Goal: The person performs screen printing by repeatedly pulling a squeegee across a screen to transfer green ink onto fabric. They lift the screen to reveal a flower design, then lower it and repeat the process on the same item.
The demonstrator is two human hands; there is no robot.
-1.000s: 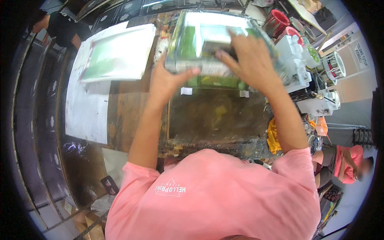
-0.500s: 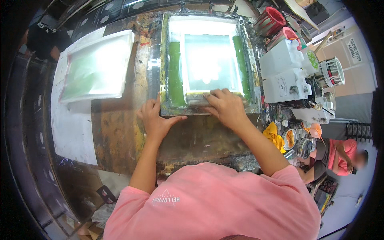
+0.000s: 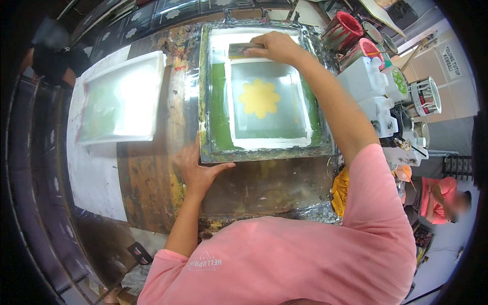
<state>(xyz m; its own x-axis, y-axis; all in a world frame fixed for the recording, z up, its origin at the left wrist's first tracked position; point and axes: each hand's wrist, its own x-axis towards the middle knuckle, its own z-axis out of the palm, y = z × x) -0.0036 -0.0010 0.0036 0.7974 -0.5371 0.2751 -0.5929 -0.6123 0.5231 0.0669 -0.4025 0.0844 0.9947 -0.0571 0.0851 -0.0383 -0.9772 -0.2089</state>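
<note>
A screen-printing frame (image 3: pixel 205 114) lies flat on the stained table in front of me. Its mesh has green borders, white strips round a grey rectangle, and a yellow flower shape (image 3: pixel 259 98) in the middle. Near the frame's far end, my right hand (image 3: pixel 278 47) grips a squeegee (image 3: pixel 242 50), its blade resting across the mesh. My left hand (image 3: pixel 195 168) is spread at the frame's near left corner, thumb stretched along the near edge and fingers by the left side. What lies under the screen is hidden.
Left of the frame, a stack of shiny plastic sheets (image 3: pixel 119 101) rests on white board (image 3: pixel 96 178). Paint cans (image 3: pixel 343 28) and white jugs (image 3: pixel 360 79) crowd the right edge, with a yellow cloth (image 3: pixel 340 192) nearer. One person sits at right; another is at far left.
My right hand has pushed the squeegee from the near end of the screen to the far end. The yellow flower now shows without glare. My left hand stays at the corner.
</note>
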